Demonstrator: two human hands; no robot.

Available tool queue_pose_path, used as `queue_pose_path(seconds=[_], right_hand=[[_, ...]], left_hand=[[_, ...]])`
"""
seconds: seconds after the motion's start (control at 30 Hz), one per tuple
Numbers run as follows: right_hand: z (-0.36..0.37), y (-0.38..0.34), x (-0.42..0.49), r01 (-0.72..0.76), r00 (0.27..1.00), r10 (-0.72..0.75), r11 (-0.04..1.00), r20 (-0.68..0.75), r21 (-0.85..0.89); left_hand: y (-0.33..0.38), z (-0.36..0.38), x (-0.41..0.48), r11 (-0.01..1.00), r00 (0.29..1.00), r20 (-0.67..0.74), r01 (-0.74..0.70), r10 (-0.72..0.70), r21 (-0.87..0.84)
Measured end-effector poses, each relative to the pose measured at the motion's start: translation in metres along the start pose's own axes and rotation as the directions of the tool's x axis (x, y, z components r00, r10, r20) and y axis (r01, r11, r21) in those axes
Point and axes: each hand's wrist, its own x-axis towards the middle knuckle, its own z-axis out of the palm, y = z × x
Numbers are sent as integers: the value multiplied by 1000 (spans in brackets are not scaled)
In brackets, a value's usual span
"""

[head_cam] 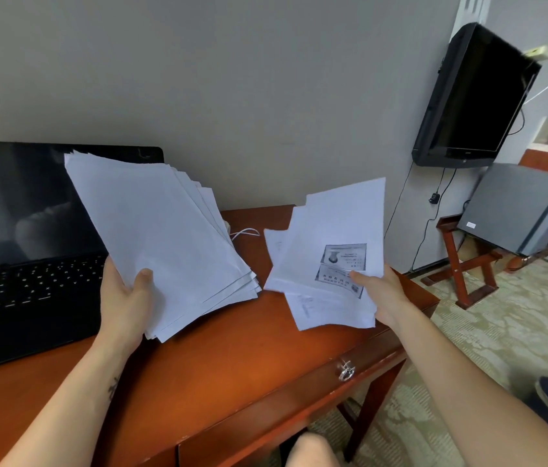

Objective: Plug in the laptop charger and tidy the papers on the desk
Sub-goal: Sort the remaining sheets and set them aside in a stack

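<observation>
Now left hand (124, 298) pinches the thick stack (165, 237), right hand (383, 294) apparently pinches loose sheets (333, 230).

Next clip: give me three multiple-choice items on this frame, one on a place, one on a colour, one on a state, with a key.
1. Where does the laptop stand? A) on the left part of the desk B) on the floor C) on the wall
2. What colour is the desk? A) white B) red-brown C) green
3. What is the right hand doing? A) hanging idle B) typing C) gripping a bundle of papers
Key: 1 A, it stands left of the stack that the left hand grips; 2 B, the wood shows red-brown; 3 C, its thumb presses on the printed top sheet.
</observation>
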Motion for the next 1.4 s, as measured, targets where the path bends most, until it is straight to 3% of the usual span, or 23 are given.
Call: queue_pose_path(seconds=[0.2, 0.37, 0.5, 0.63, 0.73, 0.9, 1.17, 1.3, 1.4], right_hand=[[-4, -9, -12, -23, 999, 29, 966, -19, 258], [20, -13, -24, -31, 993, -2, 963, 121, 269], [49, -9, -38, 32, 976, -56, 993, 212, 114], [70, 3, -49, 142, 969, -118, 985, 215, -101], [76, 9, -52, 159, 956, -88, 956, 279, -245], [81, 16, -49, 185, 949, -14, 831, 314, -524], [64, 5, -49, 237, 966, -140, 812, 217, -534], [53, 0, -53, 298, 948, -162, 748, 272, -593], [50, 4, -55, 257, 958, -125, 771, 257, -582]], left_hand=[[0, 6, -4, 996, 993, 86, 82, -78, -41], [2, 19, -17, 985, 958, 247, 163, -145, -54], [4, 30, -31, 971, 891, 407, 237, -202, -38], [5, 34, -40, 947, 776, 566, 320, -279, 28], [3, 33, -38, 919, 723, 596, 388, -350, 70], [7, 34, -38, 904, 709, 607, 426, -360, 38], [6, 33, -34, 862, 671, 620, 506, -407, 20], [5, 31, -33, 807, 656, 603, 590, -453, -35], [5, 32, -33, 826, 655, 614, 563, -441, -7]])
